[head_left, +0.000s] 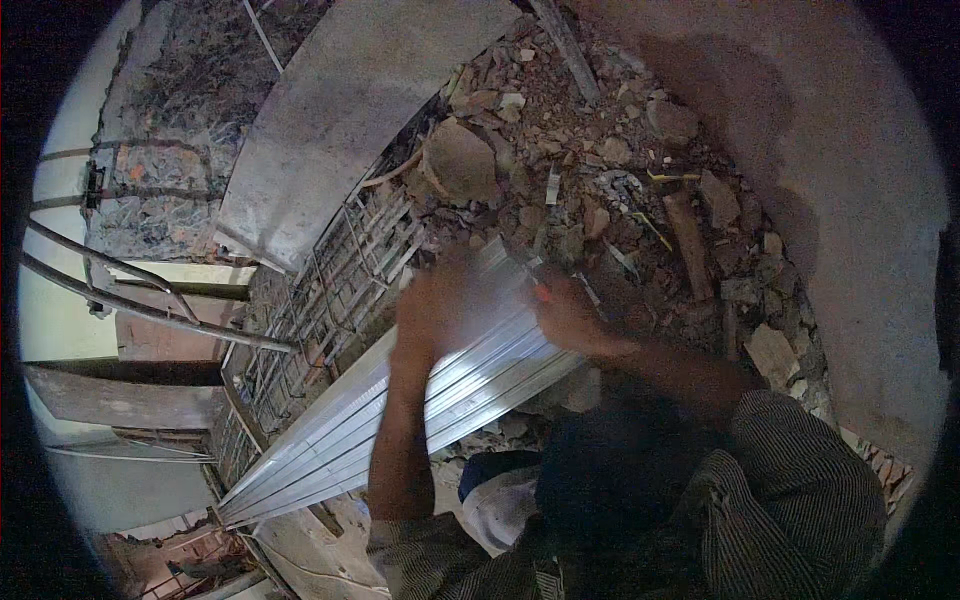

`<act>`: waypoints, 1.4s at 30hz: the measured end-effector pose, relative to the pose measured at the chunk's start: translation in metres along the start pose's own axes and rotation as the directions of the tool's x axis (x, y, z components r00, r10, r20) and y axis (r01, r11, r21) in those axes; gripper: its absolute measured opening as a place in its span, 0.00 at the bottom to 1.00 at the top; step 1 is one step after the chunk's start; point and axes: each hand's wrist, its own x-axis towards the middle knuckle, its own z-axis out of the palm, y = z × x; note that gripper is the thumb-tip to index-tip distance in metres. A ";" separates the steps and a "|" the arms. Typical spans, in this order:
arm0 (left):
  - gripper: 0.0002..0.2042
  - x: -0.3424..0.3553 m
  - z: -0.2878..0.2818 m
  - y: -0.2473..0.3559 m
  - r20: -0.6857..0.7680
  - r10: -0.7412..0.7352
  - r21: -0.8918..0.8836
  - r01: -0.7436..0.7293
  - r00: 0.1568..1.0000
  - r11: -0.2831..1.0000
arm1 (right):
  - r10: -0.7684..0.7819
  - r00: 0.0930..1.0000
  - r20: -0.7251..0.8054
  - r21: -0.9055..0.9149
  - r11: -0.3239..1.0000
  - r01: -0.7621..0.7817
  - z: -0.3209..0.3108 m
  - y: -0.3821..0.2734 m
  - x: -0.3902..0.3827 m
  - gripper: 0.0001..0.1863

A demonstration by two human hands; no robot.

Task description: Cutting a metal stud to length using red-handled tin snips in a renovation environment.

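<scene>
Long shiny metal channels (pixel 450 385) lie side by side in front of me, running from the lower left toward the rubble ahead. My left hand (pixel 436 300) is at their far end, against the left edge; motion blurs its fingers, so its grip cannot be made out. On the other side of the same end, my right hand (pixel 575 318) is closed around a small thing with an orange-red part (pixel 543 292). What kind of thing it is does not show clearly. Between the hands, the ends of the channels are smeared and dim.
Broken rubble (pixel 600 160) with a large stone chunk (pixel 460 162) covers the ground ahead. A rusty bar grid (pixel 345 265) lies left of the channels. Bent pipes (pixel 170 305) reach in from the left. A wooden post (pixel 566 50) leans at the top. A plain wall (pixel 850 180) stands right.
</scene>
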 end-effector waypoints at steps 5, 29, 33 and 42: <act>0.24 -0.003 0.015 0.014 -0.212 -0.022 -0.041 0.014 0.977 0.999 | -0.163 0.987 -0.007 -0.126 0.979 0.161 -0.015 -0.028 0.003 0.18; 0.25 0.028 0.028 -0.015 0.187 0.023 -0.180 0.011 0.982 0.984 | 0.072 0.985 -0.156 0.257 0.966 -0.030 0.010 0.015 0.011 0.14; 0.30 0.033 0.030 -0.019 0.265 -0.061 -0.155 0.105 0.962 0.982 | 0.334 0.930 0.150 0.162 0.920 -0.357 0.013 0.034 0.013 0.15; 0.29 0.025 0.057 -0.021 0.183 -0.012 -0.220 0.053 0.983 0.974 | 0.340 0.933 0.122 0.094 0.931 -0.352 -0.009 0.042 0.022 0.22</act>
